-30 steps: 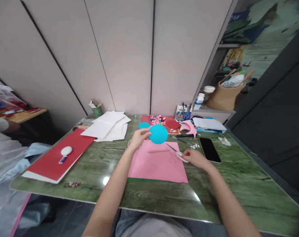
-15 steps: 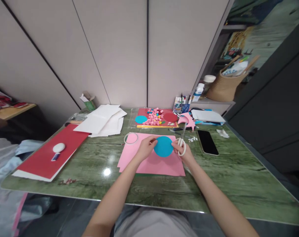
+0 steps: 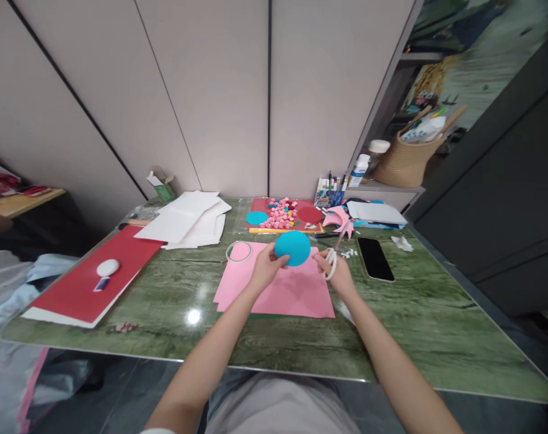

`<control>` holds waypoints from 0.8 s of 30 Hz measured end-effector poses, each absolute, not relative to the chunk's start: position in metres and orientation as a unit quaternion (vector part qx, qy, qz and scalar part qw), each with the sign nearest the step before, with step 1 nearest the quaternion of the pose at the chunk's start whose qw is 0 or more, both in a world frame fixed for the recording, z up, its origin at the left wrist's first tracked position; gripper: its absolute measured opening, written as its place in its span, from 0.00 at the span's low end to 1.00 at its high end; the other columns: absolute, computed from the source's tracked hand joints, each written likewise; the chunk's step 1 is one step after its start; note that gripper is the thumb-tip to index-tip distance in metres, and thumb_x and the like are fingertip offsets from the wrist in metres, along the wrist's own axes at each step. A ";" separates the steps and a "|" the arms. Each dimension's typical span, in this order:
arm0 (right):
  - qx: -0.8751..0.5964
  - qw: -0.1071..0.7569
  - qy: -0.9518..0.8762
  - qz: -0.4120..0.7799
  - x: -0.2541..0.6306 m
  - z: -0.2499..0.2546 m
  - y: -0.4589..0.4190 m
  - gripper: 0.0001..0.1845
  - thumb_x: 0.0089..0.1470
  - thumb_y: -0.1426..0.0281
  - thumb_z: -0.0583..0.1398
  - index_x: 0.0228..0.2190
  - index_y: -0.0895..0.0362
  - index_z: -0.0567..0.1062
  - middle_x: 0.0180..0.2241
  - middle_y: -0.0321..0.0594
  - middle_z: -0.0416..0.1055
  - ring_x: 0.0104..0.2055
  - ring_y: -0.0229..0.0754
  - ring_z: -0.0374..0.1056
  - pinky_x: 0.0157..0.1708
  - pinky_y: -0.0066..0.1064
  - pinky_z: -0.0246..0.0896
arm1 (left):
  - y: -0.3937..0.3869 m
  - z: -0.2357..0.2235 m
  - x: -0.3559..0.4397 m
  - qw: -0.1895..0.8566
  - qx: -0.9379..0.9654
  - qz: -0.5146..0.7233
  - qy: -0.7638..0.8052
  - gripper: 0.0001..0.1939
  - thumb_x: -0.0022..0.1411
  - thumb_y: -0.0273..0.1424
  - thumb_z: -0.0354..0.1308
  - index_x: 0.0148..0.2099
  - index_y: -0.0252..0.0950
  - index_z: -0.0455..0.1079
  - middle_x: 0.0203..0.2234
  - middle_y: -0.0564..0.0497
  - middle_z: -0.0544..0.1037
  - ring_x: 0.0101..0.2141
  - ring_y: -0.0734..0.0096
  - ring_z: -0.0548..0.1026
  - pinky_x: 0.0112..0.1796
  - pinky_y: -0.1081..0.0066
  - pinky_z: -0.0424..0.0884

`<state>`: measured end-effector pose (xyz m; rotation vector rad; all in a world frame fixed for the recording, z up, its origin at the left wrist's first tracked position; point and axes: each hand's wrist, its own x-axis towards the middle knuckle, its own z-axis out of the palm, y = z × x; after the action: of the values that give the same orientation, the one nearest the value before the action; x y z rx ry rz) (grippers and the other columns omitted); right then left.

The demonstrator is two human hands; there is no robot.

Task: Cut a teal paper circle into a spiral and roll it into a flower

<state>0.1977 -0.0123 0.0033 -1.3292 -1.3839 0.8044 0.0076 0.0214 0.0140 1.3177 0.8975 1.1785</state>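
Note:
A round blue paper disc is pinched at its lower left edge by my left hand, raised over a stack of pink paper sheets. To the right of the disc, and apart from it, my right hand is closed around a pair of scissors with white handles. The blades point up and away from me. On the left part of the pink sheets lies a thin pale ring, and a green sheet shows beneath their front edge.
Small pink balls and another blue disc lie on a red sheet at the back. White papers and a red sheet are on the left. A phone, pink scraps and a pen box are on the right.
My right hand has let go of the disc's right edge and keeps the scissors. The blue disc has moved up and slightly left in my left hand.

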 end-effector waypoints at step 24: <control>-0.537 0.311 -0.704 0.346 0.187 -0.001 -0.035 0.18 0.53 0.62 0.48 0.27 0.60 0.72 0.17 0.34 0.62 0.22 0.36 0.59 0.23 0.25 0.52 | 0.027 0.022 -0.007 0.490 0.510 0.590 0.390 0.13 0.48 0.34 0.58 0.36 0.32 0.64 0.30 0.48 0.72 0.30 0.72 0.70 0.28 0.73 0.69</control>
<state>0.1868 -0.0352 -0.0011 -1.4189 -1.8580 0.9133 -0.0069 0.0265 0.0220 1.2378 0.9461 1.4326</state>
